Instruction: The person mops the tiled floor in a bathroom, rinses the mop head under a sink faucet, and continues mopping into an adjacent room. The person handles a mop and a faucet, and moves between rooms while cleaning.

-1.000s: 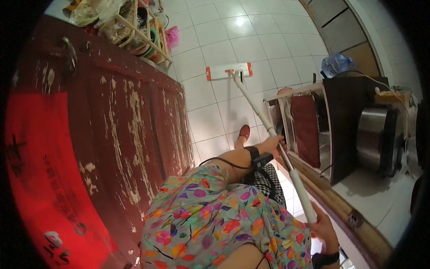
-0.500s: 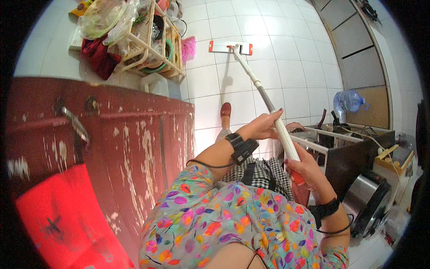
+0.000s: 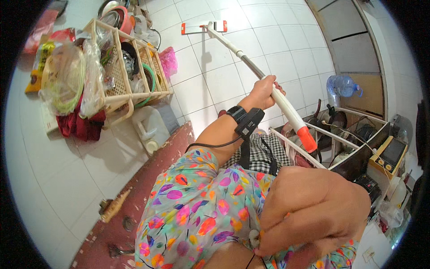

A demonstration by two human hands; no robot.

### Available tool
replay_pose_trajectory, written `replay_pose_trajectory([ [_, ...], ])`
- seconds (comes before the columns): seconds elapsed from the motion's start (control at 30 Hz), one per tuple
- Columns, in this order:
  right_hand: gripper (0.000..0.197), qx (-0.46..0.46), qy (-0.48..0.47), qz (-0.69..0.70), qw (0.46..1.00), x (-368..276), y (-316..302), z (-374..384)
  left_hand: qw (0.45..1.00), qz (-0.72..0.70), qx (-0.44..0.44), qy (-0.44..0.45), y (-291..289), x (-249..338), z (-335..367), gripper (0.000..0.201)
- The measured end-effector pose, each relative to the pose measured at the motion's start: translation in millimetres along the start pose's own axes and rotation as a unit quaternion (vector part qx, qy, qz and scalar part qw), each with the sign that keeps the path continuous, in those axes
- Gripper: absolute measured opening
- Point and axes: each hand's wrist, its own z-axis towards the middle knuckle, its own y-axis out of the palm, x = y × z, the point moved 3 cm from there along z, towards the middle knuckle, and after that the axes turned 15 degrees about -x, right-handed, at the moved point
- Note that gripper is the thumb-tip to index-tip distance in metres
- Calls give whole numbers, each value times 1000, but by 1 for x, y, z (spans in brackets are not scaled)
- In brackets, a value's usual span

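My left hand (image 3: pixel 263 93) is wrapped round the upper part of a flat mop's white and silver handle (image 3: pixel 285 109). Orange caps the handle's near end. At the far end, the mop's flat white head (image 3: pixel 193 28) with orange ends rests on the tiled floor. My right hand (image 3: pixel 316 215) is off the handle, large in front of my chest, fingers curled and pressed together. Its fingertips are by a small pale round piece (image 3: pixel 254 237) and a thin dark cord at the neckline of my leaf-patterned top (image 3: pixel 197 201); what they pinch is hidden.
On the left, a cream plastic rack (image 3: pixel 117 71) bears bags and basins, with a translucent jug (image 3: pixel 150 130) beside it. A worn red door (image 3: pixel 134 179) stands close at lower left. A partitioned rack (image 3: pixel 345 148) and a large blue water bottle (image 3: pixel 342 86) are on the right.
My right hand has let go of the mop's handle and risen to my chest. The mop head shows farther left and up, and the view has turned, bringing more of the left floor in.
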Motion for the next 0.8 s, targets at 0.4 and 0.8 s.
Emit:
replay_pose_trajectory([
  [0.4,39,3,12,110,994,36,-139,53,998,54,45,-5,19,113,86,17],
  [0.8,42,-107,-52,-11,993,62,-325,82,1000,18,1,-8,102,173,179,14],
])
